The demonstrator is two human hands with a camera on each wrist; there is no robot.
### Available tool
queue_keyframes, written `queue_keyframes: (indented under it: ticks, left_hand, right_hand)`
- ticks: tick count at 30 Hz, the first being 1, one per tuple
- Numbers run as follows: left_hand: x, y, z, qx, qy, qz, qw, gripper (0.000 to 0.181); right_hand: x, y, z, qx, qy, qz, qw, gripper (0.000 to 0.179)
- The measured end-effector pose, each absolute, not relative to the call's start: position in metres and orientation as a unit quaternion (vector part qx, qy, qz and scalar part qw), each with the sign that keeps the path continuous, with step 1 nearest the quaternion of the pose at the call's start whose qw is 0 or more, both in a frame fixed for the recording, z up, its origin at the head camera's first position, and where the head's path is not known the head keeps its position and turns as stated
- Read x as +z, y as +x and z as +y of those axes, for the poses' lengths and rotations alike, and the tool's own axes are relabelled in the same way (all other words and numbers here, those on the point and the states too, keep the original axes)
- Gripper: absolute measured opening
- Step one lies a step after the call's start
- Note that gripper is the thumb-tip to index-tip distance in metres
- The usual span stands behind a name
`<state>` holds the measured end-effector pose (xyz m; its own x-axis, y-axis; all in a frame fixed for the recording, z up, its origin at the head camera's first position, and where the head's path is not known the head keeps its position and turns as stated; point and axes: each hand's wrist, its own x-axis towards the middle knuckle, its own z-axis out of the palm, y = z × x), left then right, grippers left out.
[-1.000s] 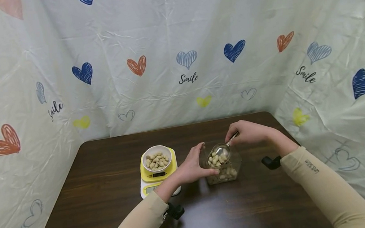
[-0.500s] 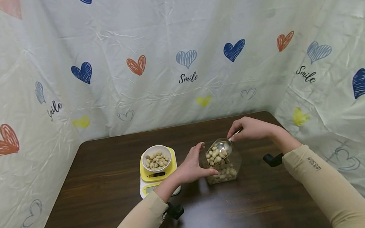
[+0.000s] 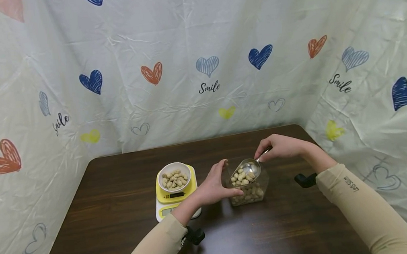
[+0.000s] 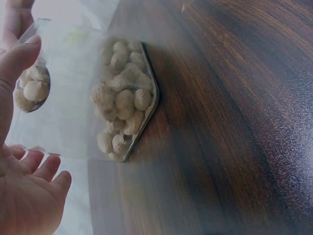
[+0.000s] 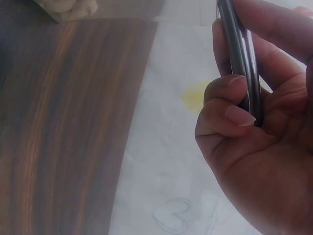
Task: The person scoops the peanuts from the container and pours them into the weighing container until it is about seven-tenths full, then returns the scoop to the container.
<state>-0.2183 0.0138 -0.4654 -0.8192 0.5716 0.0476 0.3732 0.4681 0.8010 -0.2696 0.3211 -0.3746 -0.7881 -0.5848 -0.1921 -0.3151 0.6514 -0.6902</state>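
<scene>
My left hand (image 3: 212,186) grips a clear plastic container (image 3: 265,185), its thumb on the near wall and its fingers at the left side. Peanuts in their shells (image 4: 122,100) cover the container's bottom. With my right hand (image 3: 278,146) I hold a metal scoop (image 3: 253,166), fingers curled round its handle (image 5: 243,58). The scoop's bowl carries several peanuts (image 3: 242,177) and overlaps the container's opening in the head view. In the left wrist view, its load shows through the clear wall near my left thumb (image 4: 17,61).
Left of the container stands a yellow and white kitchen scale (image 3: 193,180) with a display (image 3: 168,211) partly behind my left wrist. A white bowl (image 3: 161,184) of peanuts sits on it. A white curtain printed with hearts (image 3: 184,116) hangs behind the dark wooden table (image 3: 124,214).
My right hand has raised the scoop with peanuts in it, then lowered it slightly, ending a little farther right. The left hand stays in place on the container.
</scene>
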Motion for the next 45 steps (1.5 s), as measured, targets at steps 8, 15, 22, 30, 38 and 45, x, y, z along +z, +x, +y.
queue_keyframes:
  ticks: [8, 15, 22, 30, 38, 45]
  left_hand:
    - [-0.465, -0.218, 0.014, 0.439, 0.278, 0.846, 0.116, 0.113]
    - [-0.464, -0.217, 0.014, 0.442, 0.277, 0.845, 0.116, 0.113]
    - [-0.465, -0.218, 0.014, 0.434, 0.272, 0.850, 0.125, 0.112]
    - [-0.466, -0.219, 0.013, 0.433, 0.274, 0.850, 0.124, 0.115]
    - [-0.465, -0.217, 0.014, 0.439, 0.274, 0.847, 0.123, 0.111]
    - [-0.466, -0.218, 0.013, 0.439, 0.271, 0.847, 0.127, 0.112]
  right_hand:
    - [-0.376, -0.270, 0.325, -0.329, -0.250, 0.889, 0.197, 0.018]
    - [-0.380, -0.274, 0.328, -0.337, -0.253, 0.885, 0.198, 0.018]
    - [-0.381, -0.276, 0.332, -0.342, -0.254, 0.883, 0.200, 0.019]
    - [-0.386, -0.277, 0.334, -0.344, -0.259, 0.879, 0.206, 0.019]
    - [-0.385, -0.276, 0.333, -0.348, -0.250, 0.879, 0.210, 0.020]
    - [-0.387, -0.278, 0.336, -0.346, -0.241, 0.883, 0.206, 0.020]
